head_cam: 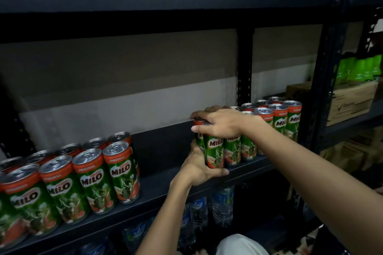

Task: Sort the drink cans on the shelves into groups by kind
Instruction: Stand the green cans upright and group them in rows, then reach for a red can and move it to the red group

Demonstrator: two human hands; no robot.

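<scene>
So the shelf is all Milo: green cans with a red band on top reading "ORIGINAL" and the white-on-brown "MILO" logo, silver pull-tab lids. Two bunches on the same dark board. The left cans sit at about 8 o'clock in two rows, and the right cans at about 2 o'clock, also in rows, with bare shelf between the bunches.

The left hand has its grip wrapped around the bottom of the front can at the left end of the right bunch, thumb under the base near the shelf edge. The right hand comes in from the right and lies across the lids there, fingers curled over the can tops, so it's grasping that end of the bunch from above.

Under the shelf, around 6 o'clock, there are water bottles with blue labels I can't read. Far right has a cardboard box with green packs on top.
</scene>
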